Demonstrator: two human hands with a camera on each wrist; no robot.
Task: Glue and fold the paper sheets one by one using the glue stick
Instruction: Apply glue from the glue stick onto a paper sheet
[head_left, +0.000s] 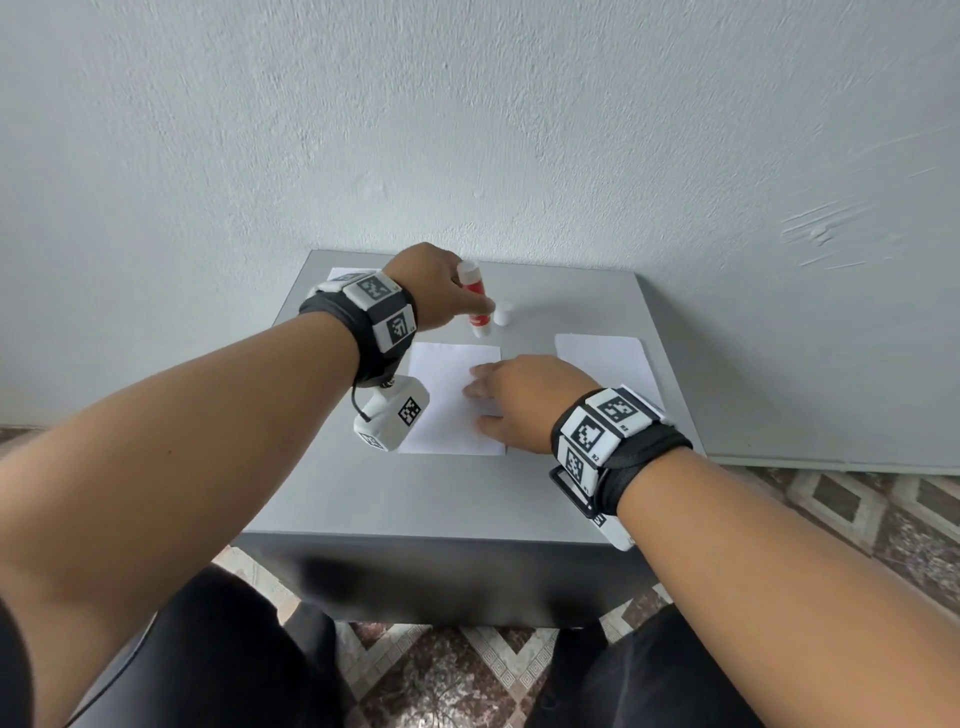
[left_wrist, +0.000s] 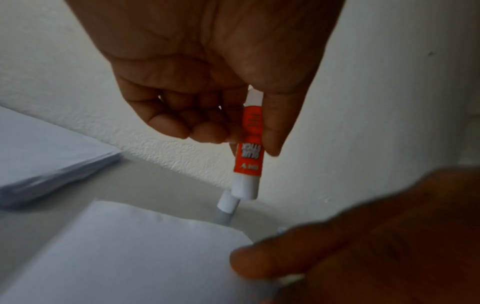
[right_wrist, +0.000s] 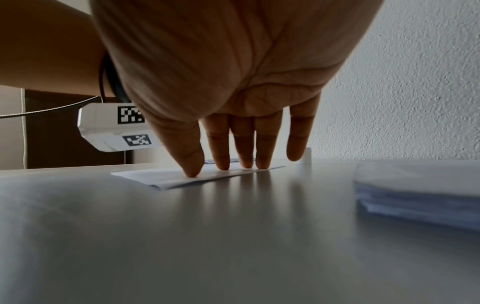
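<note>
Left hand (head_left: 435, 289) grips the glue stick (head_left: 475, 302); right hand (head_left: 524, 401) lies flat on the sheet (head_left: 447, 400).

We see the stick as a slim tube with an orange-red label and white ends, pinched between thumb and curled fingers and held tilted, lower end just above the table (head_left: 467, 499) past the sheet's far edge. Its white cap (head_left: 503, 315) stands just right of the left hand. The sheet under our right fingertips (right_wrist: 193, 168) is plain white, with a doubled edge showing in the right wrist view. A pile (head_left: 602, 358) of paper lies right of the right hand, another pile (left_wrist: 46, 160) left of the left hand, mostly hidden by the wrist in the head view. The label print is too blurred to read, and we cannot tell whether the tip touches anything.
</note>
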